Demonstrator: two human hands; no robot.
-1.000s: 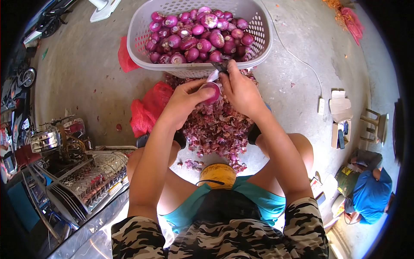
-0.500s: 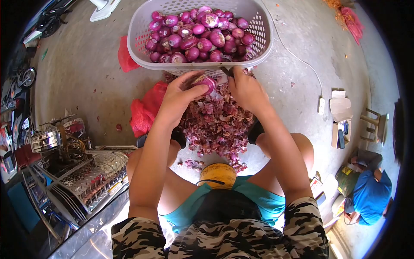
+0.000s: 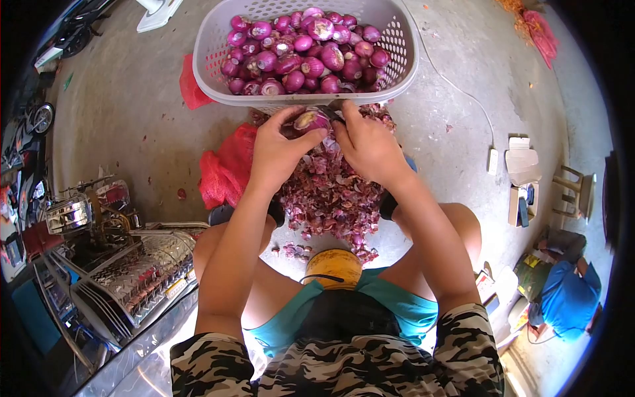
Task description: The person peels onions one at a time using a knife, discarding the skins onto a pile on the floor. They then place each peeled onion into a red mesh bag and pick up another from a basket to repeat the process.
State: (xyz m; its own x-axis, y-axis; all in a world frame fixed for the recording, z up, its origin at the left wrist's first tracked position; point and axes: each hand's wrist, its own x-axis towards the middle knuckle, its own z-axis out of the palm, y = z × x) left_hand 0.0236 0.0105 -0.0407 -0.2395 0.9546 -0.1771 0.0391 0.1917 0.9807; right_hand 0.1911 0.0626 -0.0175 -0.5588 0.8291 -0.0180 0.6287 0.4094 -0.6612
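Between the fingers and thumb of my left hand (image 3: 279, 147) is a red onion (image 3: 312, 121), its pale end turned up. My right hand (image 3: 370, 144) is closed around a dark-handled knife (image 3: 334, 112), whose blade side points at the onion; much of it is hidden by the fingers. Just beyond both hands stands a grey plastic basket (image 3: 218, 92) of peeled-looking red onions (image 3: 303, 63). Below the hands, a heap of papery onion skins (image 3: 334, 192) covers the floor between my feet.
Red mesh bags (image 3: 228, 165) lie left of the skins. A yellow stool (image 3: 334, 268) is under me. A white cable runs to a power strip (image 3: 493, 162) on the right. Metal machinery (image 3: 132, 264) stands at left. Another person in a blue shirt (image 3: 570, 301) is at far right.
My right hand has moved left, bringing the knife up to the onion. The onion has turned in my left hand, so its pale end now shows more.
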